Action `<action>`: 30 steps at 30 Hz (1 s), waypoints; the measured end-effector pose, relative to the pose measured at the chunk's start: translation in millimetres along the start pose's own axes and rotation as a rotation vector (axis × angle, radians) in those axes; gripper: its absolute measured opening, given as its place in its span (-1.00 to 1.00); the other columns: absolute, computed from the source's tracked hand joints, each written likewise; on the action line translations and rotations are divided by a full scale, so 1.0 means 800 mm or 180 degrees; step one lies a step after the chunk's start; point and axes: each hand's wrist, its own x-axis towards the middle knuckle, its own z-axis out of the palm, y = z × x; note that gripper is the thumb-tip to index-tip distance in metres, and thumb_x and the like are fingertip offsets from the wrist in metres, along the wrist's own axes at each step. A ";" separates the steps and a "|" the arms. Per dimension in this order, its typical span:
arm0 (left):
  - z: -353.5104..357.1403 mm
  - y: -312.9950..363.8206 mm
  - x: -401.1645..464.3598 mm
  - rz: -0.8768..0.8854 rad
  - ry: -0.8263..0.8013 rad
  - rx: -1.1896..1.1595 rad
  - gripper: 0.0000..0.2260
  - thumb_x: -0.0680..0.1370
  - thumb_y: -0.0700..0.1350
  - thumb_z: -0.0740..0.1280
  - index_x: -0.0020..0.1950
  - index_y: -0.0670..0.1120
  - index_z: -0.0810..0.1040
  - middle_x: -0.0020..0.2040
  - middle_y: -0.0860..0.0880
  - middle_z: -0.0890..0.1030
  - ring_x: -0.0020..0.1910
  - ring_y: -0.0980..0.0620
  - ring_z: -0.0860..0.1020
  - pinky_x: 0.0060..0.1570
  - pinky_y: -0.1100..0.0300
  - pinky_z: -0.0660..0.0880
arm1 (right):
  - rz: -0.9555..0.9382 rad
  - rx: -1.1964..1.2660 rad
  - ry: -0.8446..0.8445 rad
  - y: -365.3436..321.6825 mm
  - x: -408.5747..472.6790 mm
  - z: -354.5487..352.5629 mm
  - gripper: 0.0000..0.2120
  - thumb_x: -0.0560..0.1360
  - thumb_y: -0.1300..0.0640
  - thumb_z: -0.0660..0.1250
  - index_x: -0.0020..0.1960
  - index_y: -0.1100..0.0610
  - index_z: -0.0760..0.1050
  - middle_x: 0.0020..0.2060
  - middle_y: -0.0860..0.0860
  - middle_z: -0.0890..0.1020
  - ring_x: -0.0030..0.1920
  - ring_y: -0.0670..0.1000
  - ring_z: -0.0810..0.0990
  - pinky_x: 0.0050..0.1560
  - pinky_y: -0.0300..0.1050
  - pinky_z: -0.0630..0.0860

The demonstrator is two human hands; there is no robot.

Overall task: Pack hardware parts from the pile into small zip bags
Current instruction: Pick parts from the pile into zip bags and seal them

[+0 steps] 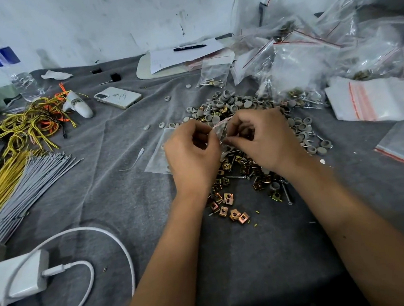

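Note:
A pile of hardware parts (pixel 226 107) lies mid-table: grey round caps at the back, brass-coloured square clips (pixel 234 213) and screws nearer me. Above it my left hand (pixel 191 153) and my right hand (pixel 265 140) together pinch a small clear zip bag (pixel 221 128) with a red strip along its top. The bag hangs between my fingertips and most of it is hidden by them. An empty clear bag (pixel 158 153) lies flat under my left hand.
Filled zip bags (pixel 293 73) heap at the back right, and empty ones (pixel 373 98) stack at the right edge. Yellow and grey wire bundles (pixel 26 171) lie left, with a phone (pixel 118 97), a water bottle (pixel 8 64) and a white charger (pixel 17 276) with its cable.

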 end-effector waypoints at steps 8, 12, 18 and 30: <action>-0.001 0.000 0.002 -0.0337 0.0124 -0.0193 -0.83 0.47 -0.24 0.45 -0.22 0.03 0.61 -0.35 0.12 0.60 -0.36 0.16 0.56 -0.33 0.38 0.44 | -0.0241 -0.0340 0.0002 -0.003 0.003 0.001 -0.87 0.47 0.19 0.55 0.02 0.07 0.73 -0.11 -0.07 0.71 -0.14 -0.19 0.62 -0.07 -0.36 0.52; -0.003 0.000 0.003 -0.0456 0.0264 -0.0217 -0.81 0.47 -0.23 0.46 -0.24 0.06 0.60 -0.40 0.12 0.56 -0.40 0.19 0.52 -0.36 0.40 0.39 | -0.0278 -0.0232 -0.0188 0.002 0.001 -0.013 -0.87 0.42 -0.02 0.58 -0.17 0.01 0.68 -0.26 -0.19 0.64 -0.21 -0.18 0.59 -0.17 -0.39 0.43; -0.006 0.000 0.004 -0.0681 0.0475 -0.0270 -0.87 0.48 -0.24 0.46 -0.19 -0.02 0.64 -0.42 0.13 0.55 -0.41 0.23 0.52 -0.35 0.44 0.40 | -0.0189 -0.0986 -0.1540 0.008 0.001 -0.012 -0.69 0.27 -0.34 0.54 -0.23 -0.13 0.66 -0.13 -0.17 0.47 0.02 -0.05 0.35 0.09 0.01 0.30; -0.008 0.000 0.005 -0.0670 0.0495 -0.0205 -0.86 0.48 -0.22 0.46 -0.20 0.00 0.63 -0.39 0.13 0.57 -0.38 0.21 0.54 -0.35 0.35 0.44 | -0.0085 0.0634 -0.0949 0.006 0.002 -0.019 -0.97 0.60 0.09 0.41 -0.02 -0.02 0.58 -0.10 -0.13 0.65 -0.07 -0.17 0.61 -0.02 -0.31 0.50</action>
